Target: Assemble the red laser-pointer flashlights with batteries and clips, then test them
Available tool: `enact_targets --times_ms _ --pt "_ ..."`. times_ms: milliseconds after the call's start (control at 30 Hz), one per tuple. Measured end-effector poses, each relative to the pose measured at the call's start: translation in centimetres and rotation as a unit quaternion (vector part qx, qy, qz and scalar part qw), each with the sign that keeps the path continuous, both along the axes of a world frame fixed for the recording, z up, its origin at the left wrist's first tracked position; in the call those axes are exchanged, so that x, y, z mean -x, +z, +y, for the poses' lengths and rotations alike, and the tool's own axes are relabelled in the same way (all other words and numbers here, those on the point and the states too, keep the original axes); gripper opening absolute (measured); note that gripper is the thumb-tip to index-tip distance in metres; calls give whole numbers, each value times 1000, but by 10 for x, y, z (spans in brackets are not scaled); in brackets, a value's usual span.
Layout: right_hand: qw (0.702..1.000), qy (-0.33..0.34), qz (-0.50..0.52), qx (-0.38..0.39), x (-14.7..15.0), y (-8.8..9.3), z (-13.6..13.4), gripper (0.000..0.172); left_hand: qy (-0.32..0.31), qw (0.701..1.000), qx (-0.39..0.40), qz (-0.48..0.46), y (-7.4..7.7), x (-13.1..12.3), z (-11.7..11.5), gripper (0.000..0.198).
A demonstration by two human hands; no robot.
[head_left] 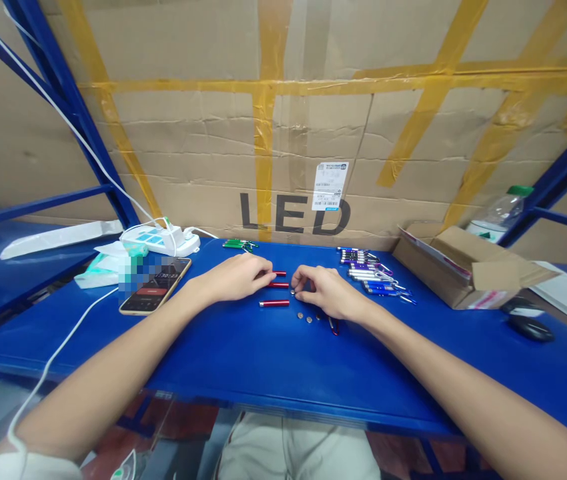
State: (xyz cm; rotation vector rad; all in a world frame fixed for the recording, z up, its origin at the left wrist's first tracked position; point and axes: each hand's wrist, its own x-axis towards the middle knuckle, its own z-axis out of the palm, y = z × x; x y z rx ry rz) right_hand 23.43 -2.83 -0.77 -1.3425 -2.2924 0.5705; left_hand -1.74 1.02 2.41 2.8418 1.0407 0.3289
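Note:
Both my hands rest on a blue table point(263, 360). My left hand point(236, 277) lies curled over the ends of two small red tubes point(279, 285), its fingers closed around them. A third red tube point(274, 303) lies loose just in front. My right hand point(323, 290) is closed in a pinch on a tiny round silver piece at its fingertips. Two small button cells point(304, 318) lie on the table just below that hand, and a thin red ring point(333, 327) sits under the wrist.
A phone point(156, 285) lies at the left beside a white power strip point(161, 239) with a cable. Blue and purple keychain lights point(371, 273) and green ones point(239, 245) lie at the back. An open cardboard box point(463, 267) and a black mouse point(531, 328) are at the right.

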Motion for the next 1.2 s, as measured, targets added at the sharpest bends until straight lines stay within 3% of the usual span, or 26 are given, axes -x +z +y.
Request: enact_targets --times_ms 333,633,933,1200 --pt "989 -20 117 86 0 -6 4 22 5 1000 -6 4 0 0 0 36" --pt "998 -34 31 -38 8 -8 -1 13 8 1000 -7 4 -1 3 4 32" --pt "994 -50 91 26 11 -14 4 21 14 1000 -6 7 -2 2 4 33" --pt "996 -77 38 19 10 -6 0 16 18 1000 0 6 -1 4 5 34"
